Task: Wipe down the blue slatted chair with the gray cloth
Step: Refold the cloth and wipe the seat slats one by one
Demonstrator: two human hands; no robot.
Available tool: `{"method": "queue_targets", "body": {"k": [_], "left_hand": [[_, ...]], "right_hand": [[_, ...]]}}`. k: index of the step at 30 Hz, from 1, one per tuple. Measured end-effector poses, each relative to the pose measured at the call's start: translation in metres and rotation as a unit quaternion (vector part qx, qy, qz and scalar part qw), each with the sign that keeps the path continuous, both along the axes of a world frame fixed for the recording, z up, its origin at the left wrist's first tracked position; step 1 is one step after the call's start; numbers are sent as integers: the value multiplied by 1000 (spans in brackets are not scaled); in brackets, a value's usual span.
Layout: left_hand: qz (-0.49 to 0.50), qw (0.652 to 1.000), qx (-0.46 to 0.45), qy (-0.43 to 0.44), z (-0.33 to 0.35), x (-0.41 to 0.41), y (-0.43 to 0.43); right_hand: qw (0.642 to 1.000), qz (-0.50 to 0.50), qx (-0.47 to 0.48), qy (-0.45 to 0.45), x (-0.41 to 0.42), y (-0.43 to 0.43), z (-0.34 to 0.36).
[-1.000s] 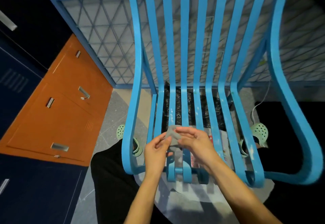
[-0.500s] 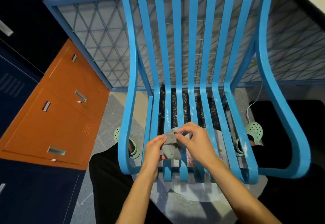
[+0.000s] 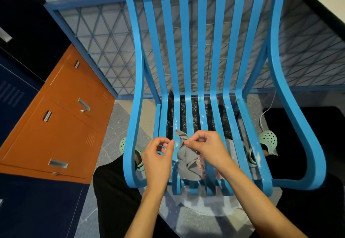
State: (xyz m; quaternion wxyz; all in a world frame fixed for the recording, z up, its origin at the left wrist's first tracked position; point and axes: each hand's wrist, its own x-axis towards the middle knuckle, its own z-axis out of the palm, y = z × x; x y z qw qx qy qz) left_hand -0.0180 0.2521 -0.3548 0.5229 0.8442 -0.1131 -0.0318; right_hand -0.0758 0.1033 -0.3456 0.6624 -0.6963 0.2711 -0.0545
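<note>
While the right hand [image 3: 207,150] pinches the upper edge of the gray cloth [image 3: 187,160] between thumb and forefinger, its other fingers curl loosely above the seat. The cloth lies crumpled in the lower middle of the frame, draped over the front part of the seat slats of the blue slatted chair [image 3: 202,32], its top corner sticking up just beside the pinching fingers. Just left of the cloth, the left hand [image 3: 158,157] hovers over the seat with its fingers curled in and thumb and forefinger drawn close together; nothing shows between them, and whether a fingertip touches the cloth's edge I cannot tell. Both forearms reach in from the bottom edge of the frame and cross the chair's front rail.

Through the gaps between the seat slats a crinkled black plastic sheet [image 3: 170,118] shows below, and nearer the front a paper with red print [image 3: 201,166]. Pale green perforated slippers [image 3: 268,140] peek out at either side of the seat. Behind the chair back stands a blue-framed wire mesh panel [image 3: 104,41]. An orange locker [image 3: 56,122] fills the left of the frame, with dark blue lockers [image 3: 37,209] beside it at lower left. A white cable [image 3: 265,114] trails down at the right, over the speckled gray floor [image 3: 115,125].
</note>
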Motion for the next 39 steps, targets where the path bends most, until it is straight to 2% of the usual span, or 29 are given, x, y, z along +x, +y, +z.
{"method": "queue_targets", "body": {"k": [3,4,10,15,20,24,27,30,33,35,36,37,39], "left_hand": [[-41,986,-55,150,6,-6,-7],[-48,982,-66,172,8,-7,-9],[-38,980,-44,189,4,0,-15],[-97,976,-46,191,3,8,-15],[-131,976,-30,174,9,17,-16],[-94,979,-36,180,9,32,-13],[-132,982,7,132,10,36,-16],[-218,970,111,16,14,43,-15],[-282,906,276,-153,15,56,-11],[-303,877,318,-193,14,61,-9],[-305,881,307,-190,14,62,-7],[-296,902,269,-163,16,63,-6],[-264,956,124,-24,22,62,-5]], "right_hand": [[1000,11,17,-3,-2,2,0],[1000,24,18,-1,-2,4,0],[998,57,21,16,-5,7,-10],[996,38,79,18,-4,2,-10],[999,37,-16,36,-2,-3,-15],[999,7,-12,38,-3,-13,-16],[999,-9,12,33,-2,-17,-15],[999,-25,27,27,0,-26,-9],[998,-22,57,22,-1,-42,-4],[997,10,68,29,-3,-49,0],[997,31,70,34,-4,-51,3],[996,49,66,38,-6,-53,5],[995,74,34,50,-7,-59,8]]}}
